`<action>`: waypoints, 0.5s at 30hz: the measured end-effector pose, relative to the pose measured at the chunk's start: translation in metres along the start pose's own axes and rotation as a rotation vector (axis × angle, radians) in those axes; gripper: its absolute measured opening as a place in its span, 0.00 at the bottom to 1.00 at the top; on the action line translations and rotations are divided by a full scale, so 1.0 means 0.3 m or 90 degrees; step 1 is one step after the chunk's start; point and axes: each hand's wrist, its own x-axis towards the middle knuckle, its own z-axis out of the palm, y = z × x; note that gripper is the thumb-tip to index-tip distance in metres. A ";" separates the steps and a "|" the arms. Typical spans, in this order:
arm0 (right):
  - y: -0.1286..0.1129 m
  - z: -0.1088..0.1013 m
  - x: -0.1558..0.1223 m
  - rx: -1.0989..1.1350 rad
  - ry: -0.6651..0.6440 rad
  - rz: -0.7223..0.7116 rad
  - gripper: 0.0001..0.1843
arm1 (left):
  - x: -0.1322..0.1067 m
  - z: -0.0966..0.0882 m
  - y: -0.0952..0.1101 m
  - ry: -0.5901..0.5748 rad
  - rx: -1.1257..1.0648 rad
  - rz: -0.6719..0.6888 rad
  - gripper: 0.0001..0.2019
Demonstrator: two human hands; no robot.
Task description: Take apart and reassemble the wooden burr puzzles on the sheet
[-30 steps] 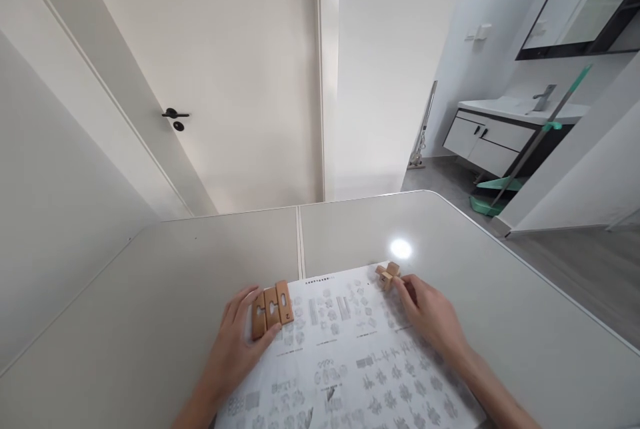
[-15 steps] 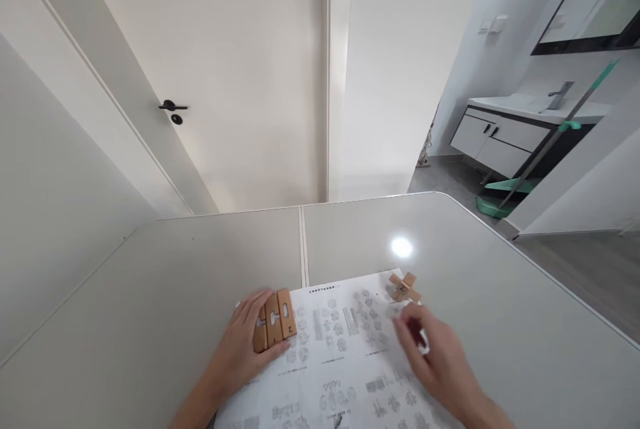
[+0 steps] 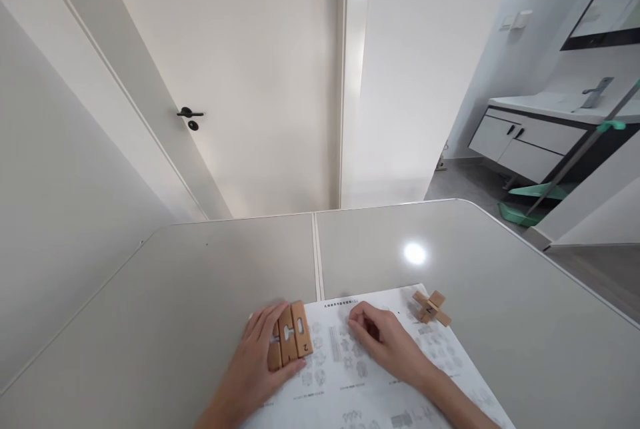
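Three notched wooden puzzle bars (image 3: 293, 341) lie side by side on the top left corner of a printed instruction sheet (image 3: 370, 375). My left hand (image 3: 255, 359) rests against them, thumb at their near end and fingers along their left side. An assembled cross of wooden pieces (image 3: 431, 307) sits alone on the sheet's top right corner. My right hand (image 3: 387, 342) lies on the middle of the sheet between the two, fingers loosely curled, holding nothing, well apart from the cross.
The sheet lies on a grey table (image 3: 200, 282) with a centre seam and a rounded far right corner. Behind it are a white door with a black handle (image 3: 189, 113), and a bathroom cabinet (image 3: 530, 142) with a green broom (image 3: 575, 155) at right.
My right hand let go of the wooden cross and moved left across the sheet toward the bars. The left hand stayed against the three bars. The camera shifted slightly.
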 end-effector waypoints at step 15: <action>-0.008 -0.001 0.007 0.015 -0.013 0.054 0.17 | 0.054 0.002 0.014 -0.012 0.032 0.057 0.41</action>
